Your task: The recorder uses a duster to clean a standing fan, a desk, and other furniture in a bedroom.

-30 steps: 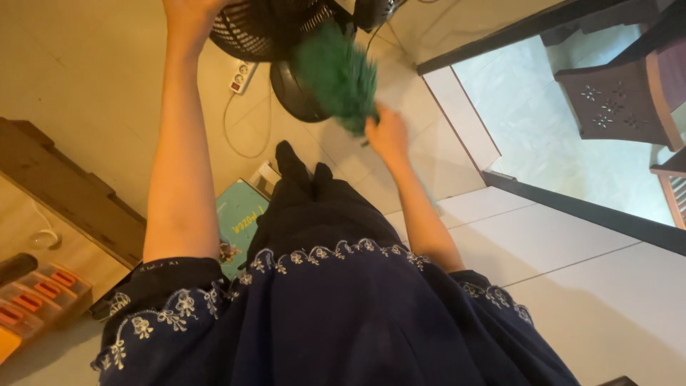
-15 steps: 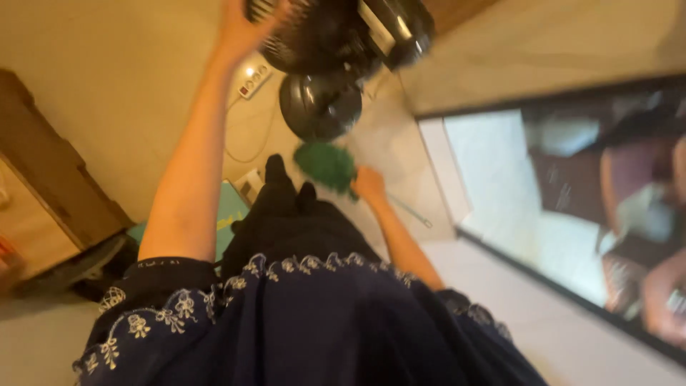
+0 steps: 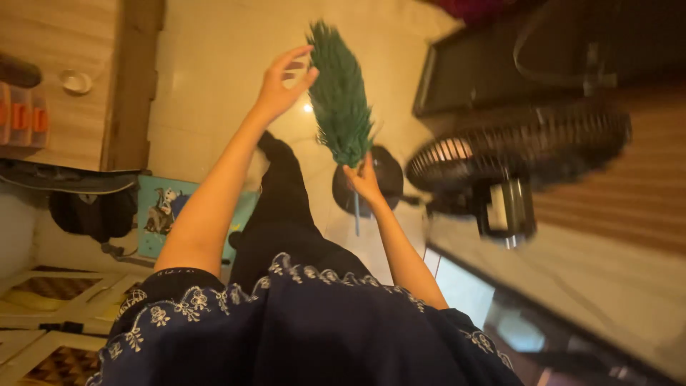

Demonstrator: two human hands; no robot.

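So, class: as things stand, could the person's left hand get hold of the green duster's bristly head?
Probably yes. The left hand is open beside the top of the green duster, its fingertips about touching the bristles, with nothing between them. The right hand grips the handle below, holding the duster upright and clear of the fan.

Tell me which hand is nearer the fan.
Right. The right hand grips the green duster at its handle, just beside the fan; the left hand is open at the duster's tip, farther away.

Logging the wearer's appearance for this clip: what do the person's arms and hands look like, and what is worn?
Both forearms are bare, as are the left hand and right hand: no gloves. The dark navy sleeves end near the elbow, edged with white floral embroidery.
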